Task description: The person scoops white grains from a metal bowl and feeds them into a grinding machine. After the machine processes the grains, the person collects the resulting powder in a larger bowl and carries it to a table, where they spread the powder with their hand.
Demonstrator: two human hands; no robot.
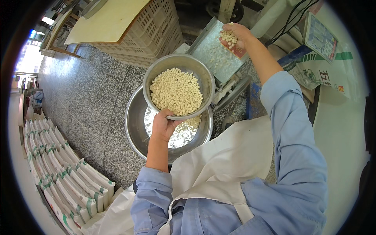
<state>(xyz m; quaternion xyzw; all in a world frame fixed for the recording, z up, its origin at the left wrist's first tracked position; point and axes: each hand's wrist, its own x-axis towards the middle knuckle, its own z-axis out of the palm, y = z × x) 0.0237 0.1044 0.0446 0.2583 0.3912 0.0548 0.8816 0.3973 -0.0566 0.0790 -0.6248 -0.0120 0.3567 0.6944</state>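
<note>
My left hand grips the near rim of a metal bowl, its thumb over the edge. Small pale cubes heap up inside that bowl. Beneath it stands a larger metal basin with a shiny bottom and some pale pieces at its right. My right hand, palm up, cups a small pile of pale cubes above a galvanized metal tray. Pale bits and a red card bearing writing lie in the tray below this hand.
Stacked plastic crates carry a wooden board at the back. Rows of filled white bags line the left side of the speckled floor. A digital scale display, black cables and a printed sack are at right.
</note>
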